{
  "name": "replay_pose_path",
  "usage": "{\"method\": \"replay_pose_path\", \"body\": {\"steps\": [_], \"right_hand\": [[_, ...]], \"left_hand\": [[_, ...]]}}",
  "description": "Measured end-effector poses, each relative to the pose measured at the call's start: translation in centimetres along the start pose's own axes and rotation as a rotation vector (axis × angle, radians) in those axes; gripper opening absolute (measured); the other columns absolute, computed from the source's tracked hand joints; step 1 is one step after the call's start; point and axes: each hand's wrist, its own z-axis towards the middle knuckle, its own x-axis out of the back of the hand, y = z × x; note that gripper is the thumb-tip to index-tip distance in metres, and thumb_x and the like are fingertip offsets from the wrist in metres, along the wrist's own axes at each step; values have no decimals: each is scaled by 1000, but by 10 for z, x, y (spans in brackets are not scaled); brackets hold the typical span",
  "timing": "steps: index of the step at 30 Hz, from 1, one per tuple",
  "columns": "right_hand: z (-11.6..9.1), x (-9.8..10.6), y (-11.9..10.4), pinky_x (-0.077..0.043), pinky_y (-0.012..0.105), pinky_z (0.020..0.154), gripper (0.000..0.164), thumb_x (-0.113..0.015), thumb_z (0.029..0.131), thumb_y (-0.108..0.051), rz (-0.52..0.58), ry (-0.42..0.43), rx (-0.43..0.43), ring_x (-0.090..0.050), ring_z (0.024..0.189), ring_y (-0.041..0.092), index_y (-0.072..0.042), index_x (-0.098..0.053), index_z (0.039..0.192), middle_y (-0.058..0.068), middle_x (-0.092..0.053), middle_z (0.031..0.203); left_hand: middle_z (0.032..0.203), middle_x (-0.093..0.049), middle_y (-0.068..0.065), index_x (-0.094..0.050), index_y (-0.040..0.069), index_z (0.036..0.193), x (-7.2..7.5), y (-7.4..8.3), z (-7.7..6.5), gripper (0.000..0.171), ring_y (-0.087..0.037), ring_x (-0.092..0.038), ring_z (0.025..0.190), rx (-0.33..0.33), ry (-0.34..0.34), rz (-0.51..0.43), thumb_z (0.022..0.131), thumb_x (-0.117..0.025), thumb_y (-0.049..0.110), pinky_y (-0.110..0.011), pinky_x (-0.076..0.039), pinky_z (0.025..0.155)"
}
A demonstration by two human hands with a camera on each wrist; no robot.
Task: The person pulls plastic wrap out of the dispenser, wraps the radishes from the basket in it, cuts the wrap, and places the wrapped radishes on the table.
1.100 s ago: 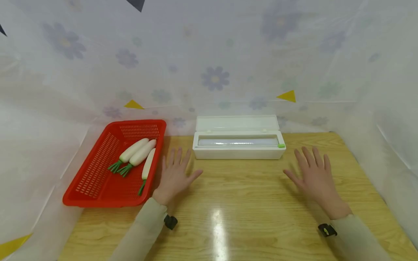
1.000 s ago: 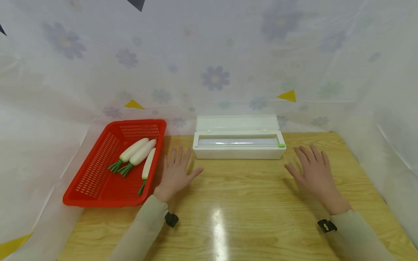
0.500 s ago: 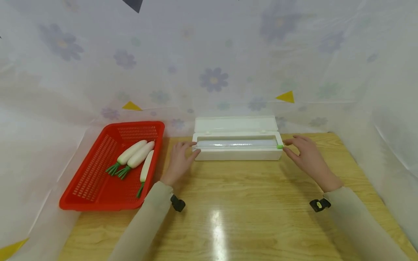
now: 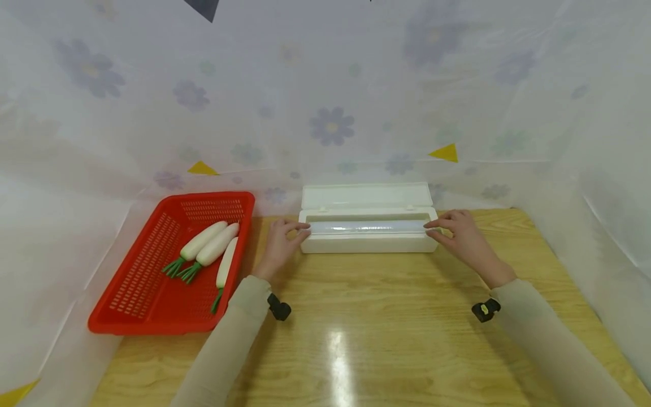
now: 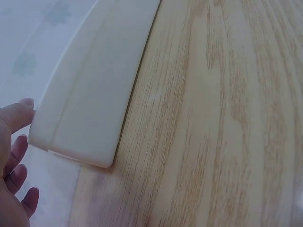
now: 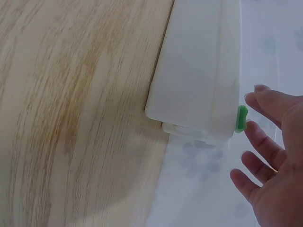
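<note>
A white cling film dispenser box [image 4: 368,244] stands near the back of the table, its lid [image 4: 366,195] tipped up and back. A roll of cling film [image 4: 367,226] lies along its opening. At the left end of the roll, my left hand [image 4: 281,244] pinches the film between thumb and forefinger. My right hand [image 4: 464,240] pinches it the same way at the right end. Both wrist views show the other fingers loosely curved beside the box ends. The green slider [image 6: 241,118] sits by the right fingertips; in the head view the right hand hides it.
On the left a red plastic basket [image 4: 94,318] holds three white radishes [image 4: 217,244] with green stems. The wood-grain table [image 4: 386,339] reaches toward me. White flower-patterned sheeting [image 4: 330,68] encloses the back and sides.
Both hands moved from spread out over the table to the dispenser's ends, then inward, thumbs and forefingers coming together on the film. The basket and box stayed put while the view shifted slightly.
</note>
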Motion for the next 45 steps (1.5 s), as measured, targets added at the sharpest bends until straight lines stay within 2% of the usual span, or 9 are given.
{"method": "replay_pose_path", "body": {"steps": [9,14,21,29,37,42,45], "right_hand": [[5,-9,5,-28,41,76,13,-70,83,-16,-84,2,28,-38,86,28,-12,-75,95,11,-50,92],[7,-12,8,-29,40,73,11,-72,80,-12,-109,38,72,-39,80,26,-9,-75,90,10,-50,87],[10,-18,11,-28,40,72,7,-73,80,-10,-103,74,110,-38,77,26,-6,-72,85,11,-50,86],[15,-21,8,-33,44,74,8,-65,88,-12,-103,-1,31,-40,84,30,-5,-69,87,15,-50,94],[20,-21,9,-30,48,83,19,-55,95,-17,-9,-46,-22,-43,93,35,-4,-64,85,19,-52,97],[21,-17,8,-27,53,92,22,-60,92,-28,16,-118,-65,-41,102,37,-7,-62,86,20,-50,106],[23,-16,7,-27,53,92,16,-63,90,-23,13,-117,-55,-42,101,37,-8,-62,86,20,-51,105]], "left_hand": [[105,-51,-2,-74,22,101,-1,0,1,23,-23,-37,103,-6,-21,-19,85,-68,38,-39,-31,83],[101,-54,-3,-75,20,97,-3,0,3,21,-23,-39,98,-26,-8,5,84,-69,35,-37,-30,79],[102,-55,-2,-75,18,90,-4,-1,6,19,-22,-40,99,-2,-10,4,84,-69,36,-37,-31,81],[100,-55,-3,-73,16,89,-7,-1,10,17,-22,-40,101,2,-8,-3,88,-66,31,-38,-32,85],[96,-54,-4,-69,13,90,-8,2,13,22,-24,-42,99,3,-11,-8,89,-63,34,-38,-35,84],[96,-54,-5,-70,13,90,-9,3,16,19,-27,-44,100,-2,-16,-10,86,-68,32,-39,-34,85],[94,-55,-6,-70,13,87,-9,2,19,15,-28,-45,99,-18,1,-15,84,-71,27,-39,-33,87]]}}
